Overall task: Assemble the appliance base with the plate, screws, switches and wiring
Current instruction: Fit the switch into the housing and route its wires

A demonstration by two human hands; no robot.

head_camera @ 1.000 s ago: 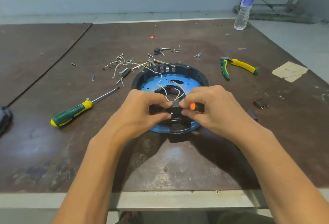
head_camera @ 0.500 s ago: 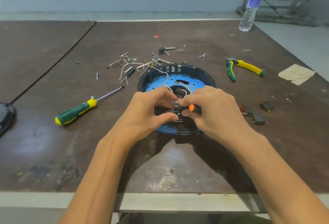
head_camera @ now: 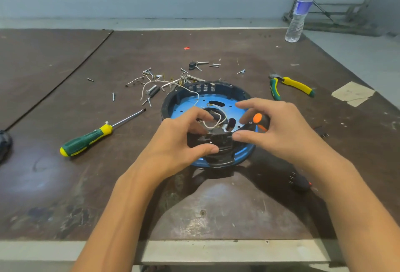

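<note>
Black switch (head_camera: pixel 218 138) sits pinched in the curled left hand (head_camera: pixel 179 142), the right hand (head_camera: pixel 279 129) gripping an orange-handled tool (head_camera: pixel 258 120), perhaps a screwdriver.

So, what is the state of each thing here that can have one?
left hand: pinches the switch block
right hand: holds the orange tool
switch block: at the base near rim, white wires leading to it
base: open side up, blue plate inside
green screwdriver: lying untouched
pliers: lying, handles spread
water bottle: upright, capped
</note>
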